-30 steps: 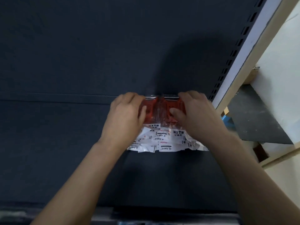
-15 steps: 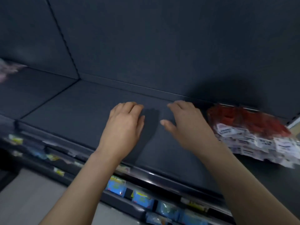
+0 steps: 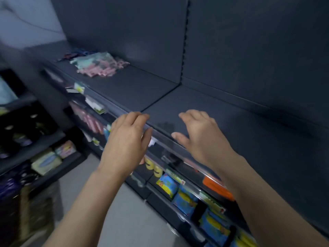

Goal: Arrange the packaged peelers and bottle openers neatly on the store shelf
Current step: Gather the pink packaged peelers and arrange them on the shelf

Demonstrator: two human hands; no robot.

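2 empty hands, left hand [image 3: 128,139] and right hand [image 3: 201,138], hover loosely spread over the shelf [image 3: 231,122] front at centre; the pile of packages [image 3: 99,65] lies upper left, nearer the left hand.

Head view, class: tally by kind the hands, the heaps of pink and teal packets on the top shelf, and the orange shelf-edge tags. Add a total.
Hands: 2, left hand and right hand
Heaps of pink and teal packets: 1
Orange shelf-edge tags: 1
Total: 4
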